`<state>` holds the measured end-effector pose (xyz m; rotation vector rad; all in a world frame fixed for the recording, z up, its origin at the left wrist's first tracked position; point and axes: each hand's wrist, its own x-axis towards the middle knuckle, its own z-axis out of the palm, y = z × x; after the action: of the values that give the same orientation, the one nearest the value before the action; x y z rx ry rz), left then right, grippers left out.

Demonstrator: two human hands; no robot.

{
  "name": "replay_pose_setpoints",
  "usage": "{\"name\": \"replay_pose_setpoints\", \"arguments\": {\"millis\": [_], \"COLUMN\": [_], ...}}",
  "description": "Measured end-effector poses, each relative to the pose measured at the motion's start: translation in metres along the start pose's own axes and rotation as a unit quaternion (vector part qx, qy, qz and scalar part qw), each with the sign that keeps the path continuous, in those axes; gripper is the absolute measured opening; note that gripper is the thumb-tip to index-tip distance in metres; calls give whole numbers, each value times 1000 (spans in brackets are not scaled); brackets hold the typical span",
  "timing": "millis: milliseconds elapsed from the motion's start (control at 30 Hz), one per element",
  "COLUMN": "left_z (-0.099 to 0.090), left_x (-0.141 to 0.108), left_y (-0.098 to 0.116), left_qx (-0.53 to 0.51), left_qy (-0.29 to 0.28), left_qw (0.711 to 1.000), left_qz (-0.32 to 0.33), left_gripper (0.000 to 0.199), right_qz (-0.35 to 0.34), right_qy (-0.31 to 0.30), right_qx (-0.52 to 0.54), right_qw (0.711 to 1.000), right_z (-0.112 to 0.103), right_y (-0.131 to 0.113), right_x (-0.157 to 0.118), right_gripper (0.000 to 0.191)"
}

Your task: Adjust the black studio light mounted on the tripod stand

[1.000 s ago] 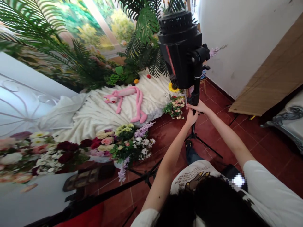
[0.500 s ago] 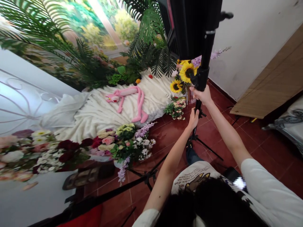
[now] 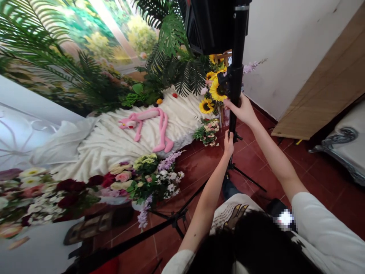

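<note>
A black light stand (image 3: pixel 238 42) rises in front of me, with a bulky black studio light (image 3: pixel 211 28) mounted near its top. My right hand (image 3: pixel 243 111) is wrapped round the pole just below a clamp collar with a knob (image 3: pixel 225 78). Lower down, my left hand (image 3: pixel 228 144) closes round the thinner part of the same pole; some of its fingers are hidden. Yellow sunflowers (image 3: pixel 206 106) show just behind the pole, beside my right hand. The stand's legs are spread on the floor near my foot.
A pink plush toy (image 3: pixel 161 129) lies on a creamy white blanket (image 3: pixel 111 142) to the left. Flower arrangements (image 3: pixel 171 179) line its front. Another black tripod (image 3: pixel 179 217) stands at lower left on the red tiled floor (image 3: pixel 196 163). A brown panel (image 3: pixel 316 80) leans at right, near ornate furniture (image 3: pixel 339 140).
The stand, my hands and the surroundings sit slightly further left in view, and the light sits higher in the picture. Both hands keep their hold on the pole.
</note>
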<state>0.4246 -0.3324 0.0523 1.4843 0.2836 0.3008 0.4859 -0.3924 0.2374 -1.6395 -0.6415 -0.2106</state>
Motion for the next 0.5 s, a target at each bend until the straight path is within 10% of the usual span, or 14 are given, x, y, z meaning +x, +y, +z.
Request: {"name": "replay_pose_setpoints", "arguments": {"millis": [267,500], "left_z": [0,-1], "left_x": [1,5], "left_y": [0,-7], "left_qx": [8,15], "left_qy": [-4,-5], "left_qw": [1000,999], "left_qz": [24,49], "left_gripper": [63,63], "right_qz": [62,153], "right_qy": [-69,-200], "right_qx": [-94,-415], "right_qw": [991,874], "right_z": [-37,-52], "right_y": [44,60], "right_x": [-68,-113], "right_gripper": [60,40]}}
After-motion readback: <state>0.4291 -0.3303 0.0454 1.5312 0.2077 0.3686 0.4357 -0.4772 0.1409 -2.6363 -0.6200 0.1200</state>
